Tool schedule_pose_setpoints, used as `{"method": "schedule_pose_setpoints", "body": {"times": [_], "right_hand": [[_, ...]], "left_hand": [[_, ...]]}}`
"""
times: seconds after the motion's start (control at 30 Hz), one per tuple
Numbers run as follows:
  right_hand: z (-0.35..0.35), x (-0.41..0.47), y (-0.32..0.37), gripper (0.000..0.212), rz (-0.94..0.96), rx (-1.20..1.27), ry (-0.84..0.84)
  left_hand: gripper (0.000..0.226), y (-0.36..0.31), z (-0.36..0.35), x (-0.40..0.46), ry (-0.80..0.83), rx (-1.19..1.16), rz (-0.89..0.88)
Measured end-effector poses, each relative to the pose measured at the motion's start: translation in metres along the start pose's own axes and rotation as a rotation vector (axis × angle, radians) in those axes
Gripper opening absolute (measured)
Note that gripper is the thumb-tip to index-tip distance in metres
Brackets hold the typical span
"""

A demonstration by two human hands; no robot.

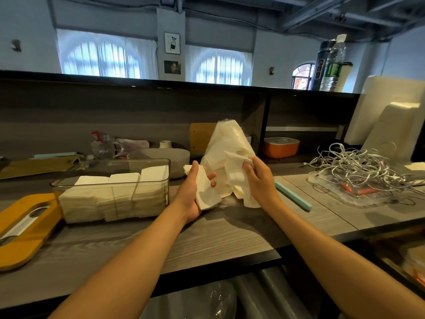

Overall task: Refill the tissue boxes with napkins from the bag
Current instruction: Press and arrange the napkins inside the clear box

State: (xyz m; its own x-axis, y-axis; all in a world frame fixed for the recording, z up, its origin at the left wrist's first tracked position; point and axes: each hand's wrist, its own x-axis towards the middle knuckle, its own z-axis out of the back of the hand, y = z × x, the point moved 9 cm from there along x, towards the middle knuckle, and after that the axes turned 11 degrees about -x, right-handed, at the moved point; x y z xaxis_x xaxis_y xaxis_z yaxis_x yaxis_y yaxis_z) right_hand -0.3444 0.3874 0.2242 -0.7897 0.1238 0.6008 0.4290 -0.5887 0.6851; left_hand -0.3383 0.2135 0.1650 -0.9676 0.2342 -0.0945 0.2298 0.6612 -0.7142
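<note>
bag (pixel 226 146): clear plastic, stood upright around the middle of the table (pixel 218 236), mouth facing the person, so the napkins can be pulled straight out toward them

left hand (pixel 193 192): palm up just in front of the bag, fingers loosely curled around a few napkins (pixel 205 189); looks like it's the collecting hand, stacking up a batch before it goes in the box

right hand (pixel 257 176): fingers pinching a crumpled napkin (pixel 236 161) right at the bag's opening, seems to be teasing the next one loose

tissue box (pixel 112 192): clear tub on the left part of the table, just beside the left hand, open on top and already packed with three rows of napkins, so I'd say this one's nearly full

lid (pixel 21 226): yellow one with a slot, lying flat at the left edge, parked out of the way so the tub stays open for loading

other stuff: light blue stick (pixel 293 195) right of the bag, tangle of white cables (pixel 358 166) on a clear tray toward the right edge, orange box (pixel 281 147) back on the shelf, none of it in the way

next up, probably: drop the left hand's batch in the tub
</note>
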Motion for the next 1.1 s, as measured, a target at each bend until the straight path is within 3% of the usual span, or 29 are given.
{"method": "schedule_pose_setpoints", "body": {"times": [0.2, 0.3, 0.37, 0.47, 0.57, 0.63, 0.73, 0.87, 1.0, 1.1], "right_hand": [[-0.009, 0.012, 0.032, 0.02, -0.117, 0.211, 0.036], [-0.018, 0.012, 0.06, 0.022, -0.171, 0.591, 0.162], [-0.028, 0.006, 0.066, 0.019, -0.239, 0.706, 0.243], [-0.05, -0.01, 0.049, 0.021, -0.279, 0.28, 0.311], [-0.067, -0.021, 0.028, 0.026, -0.295, 0.066, 0.378], [-0.066, -0.022, 0.022, 0.026, -0.32, 0.043, 0.386], [-0.06, -0.019, 0.018, 0.033, -0.328, 0.041, 0.315], [-0.045, -0.012, 0.028, 0.021, -0.246, 0.15, 0.2], [-0.048, -0.01, 0.023, 0.024, -0.15, -0.041, 0.234], [-0.037, -0.009, 0.017, 0.011, -0.171, 0.014, 0.134]], "left_hand": [[0.095, 0.001, 0.0, 0.001, 0.013, 0.013, 0.0], [0.089, 0.0, 0.001, 0.002, 0.025, -0.105, 0.03], [0.091, -0.002, 0.001, 0.004, 0.043, -0.231, 0.026], [0.101, -0.006, -0.002, 0.004, 0.111, -0.174, -0.011], [0.077, -0.004, -0.005, 0.004, 0.13, -0.057, -0.014], [0.047, -0.001, -0.001, 0.006, 0.074, -0.019, -0.005], [0.03, 0.003, 0.006, 0.01, 0.016, -0.019, -0.004], [0.029, 0.001, 0.01, 0.015, -0.003, -0.061, -0.011], [0.027, 0.001, 0.01, 0.01, 0.008, 0.061, -0.028], [0.03, 0.003, 0.003, 0.006, 0.064, 0.128, -0.016]]}}
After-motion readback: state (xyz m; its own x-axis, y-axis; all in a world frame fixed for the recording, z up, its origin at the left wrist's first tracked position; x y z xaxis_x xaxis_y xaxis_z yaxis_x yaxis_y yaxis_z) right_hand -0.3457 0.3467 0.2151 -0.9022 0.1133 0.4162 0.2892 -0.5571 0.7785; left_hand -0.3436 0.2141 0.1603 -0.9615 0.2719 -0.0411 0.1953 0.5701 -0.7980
